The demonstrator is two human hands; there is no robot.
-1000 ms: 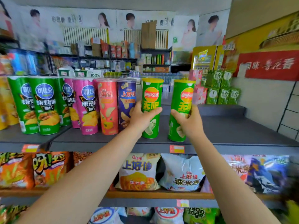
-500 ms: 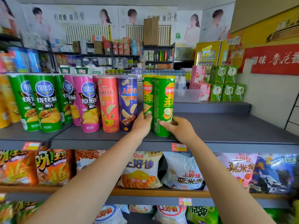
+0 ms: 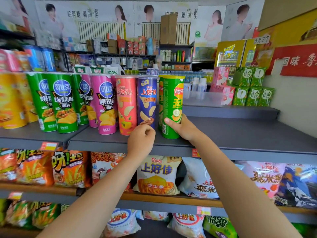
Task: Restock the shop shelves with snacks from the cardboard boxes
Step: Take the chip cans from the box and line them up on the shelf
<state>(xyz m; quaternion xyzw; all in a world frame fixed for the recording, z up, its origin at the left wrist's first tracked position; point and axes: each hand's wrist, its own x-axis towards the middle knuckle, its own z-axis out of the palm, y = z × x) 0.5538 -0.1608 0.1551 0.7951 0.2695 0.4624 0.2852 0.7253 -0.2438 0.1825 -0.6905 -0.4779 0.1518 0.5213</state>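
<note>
Green Lay's can point(image 3: 172, 107) stands upright on the grey top shelf point(image 3: 240, 134), touching a second green can point(image 3: 160, 100) behind it, just right of the purple can point(image 3: 147, 102). Our right hand point(image 3: 184, 128) grasps its lower part, thumb across the front. Our left hand point(image 3: 141, 140) hovers loosely curled, holding nothing, below the purple can.

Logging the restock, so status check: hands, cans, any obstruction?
Right hand grips front green Lay's can on grey shelf. Left hand loosely curled, empty, beside blue Oishi can. Shelf right of cans open.
</note>
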